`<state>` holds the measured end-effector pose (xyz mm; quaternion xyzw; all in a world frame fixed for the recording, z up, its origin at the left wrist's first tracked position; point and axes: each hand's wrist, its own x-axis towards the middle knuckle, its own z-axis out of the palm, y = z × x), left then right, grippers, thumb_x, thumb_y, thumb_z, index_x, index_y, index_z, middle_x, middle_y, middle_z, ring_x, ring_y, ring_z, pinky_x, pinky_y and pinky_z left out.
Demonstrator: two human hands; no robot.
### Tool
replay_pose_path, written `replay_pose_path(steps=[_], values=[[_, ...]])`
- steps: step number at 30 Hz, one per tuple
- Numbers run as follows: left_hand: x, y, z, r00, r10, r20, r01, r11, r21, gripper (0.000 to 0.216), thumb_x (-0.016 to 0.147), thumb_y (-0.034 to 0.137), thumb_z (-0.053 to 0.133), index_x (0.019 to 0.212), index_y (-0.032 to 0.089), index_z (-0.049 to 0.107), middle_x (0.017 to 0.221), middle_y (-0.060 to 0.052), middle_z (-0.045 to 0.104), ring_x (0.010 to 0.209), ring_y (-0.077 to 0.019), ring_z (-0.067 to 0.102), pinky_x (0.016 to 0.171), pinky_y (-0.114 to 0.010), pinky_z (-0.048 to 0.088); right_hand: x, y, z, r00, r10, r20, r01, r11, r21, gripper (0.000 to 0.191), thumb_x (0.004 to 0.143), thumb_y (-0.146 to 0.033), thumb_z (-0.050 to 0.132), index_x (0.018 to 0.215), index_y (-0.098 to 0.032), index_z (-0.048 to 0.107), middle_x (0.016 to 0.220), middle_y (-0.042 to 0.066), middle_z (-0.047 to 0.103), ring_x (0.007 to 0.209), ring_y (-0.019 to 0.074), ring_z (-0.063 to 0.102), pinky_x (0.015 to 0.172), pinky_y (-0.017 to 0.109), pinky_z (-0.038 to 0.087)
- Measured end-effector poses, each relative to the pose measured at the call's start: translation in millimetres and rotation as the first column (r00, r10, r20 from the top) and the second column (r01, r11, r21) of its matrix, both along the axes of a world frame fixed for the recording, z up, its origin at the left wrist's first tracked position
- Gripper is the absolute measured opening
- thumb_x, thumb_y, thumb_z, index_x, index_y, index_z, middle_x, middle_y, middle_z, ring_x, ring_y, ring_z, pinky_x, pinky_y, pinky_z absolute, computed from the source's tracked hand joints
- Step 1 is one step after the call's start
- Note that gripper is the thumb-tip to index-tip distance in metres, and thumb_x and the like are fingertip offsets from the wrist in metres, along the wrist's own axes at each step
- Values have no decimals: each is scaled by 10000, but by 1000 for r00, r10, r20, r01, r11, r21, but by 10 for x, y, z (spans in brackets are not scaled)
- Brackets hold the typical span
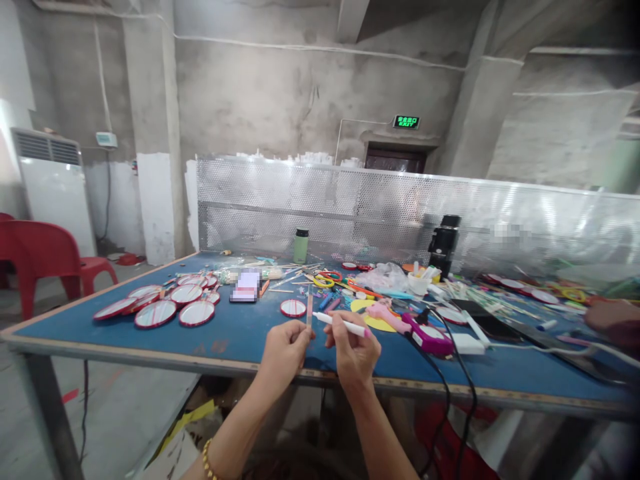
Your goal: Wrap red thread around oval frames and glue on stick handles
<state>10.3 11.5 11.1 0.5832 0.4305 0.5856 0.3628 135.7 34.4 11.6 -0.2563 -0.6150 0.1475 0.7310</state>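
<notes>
My left hand [285, 350] pinches a flat wooden craft stick [309, 303] upright between thumb and fingers, over the table's front part. A white marker pen with a pink end [350, 325] lies in the grip of my right hand [356, 353], its tip pointing left, close to the stick. Whether the tip touches the stick I cannot tell. Just behind the stick, a round red-rimmed disc [293, 307] rests on the blue table [240, 340]. Several more red-rimmed discs [197, 313] are heaped at the left.
A phone [246, 287] lies left of centre, a green bottle [301, 247] behind it. To the right are a pink glue gun [387, 316], a purple device [427, 335], cables and a black flask [444, 245]. Another person's hand [613, 320] shows at far right. A perforated metal screen [310, 193] backs the table.
</notes>
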Motion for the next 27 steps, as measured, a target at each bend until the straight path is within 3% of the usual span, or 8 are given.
replay_pose_path(steps=[27], values=[[-14,14,-20,1000,3,-22,-3,1000,8,360,805,490,547,708,153,630,380,82,392,329,-84,339,379,-204,237,9,4,-21,998,11,57,-10,1000,-20,167,922,-284,575,857,-170,677,650,-3,639,437,92,544,445,218,464]])
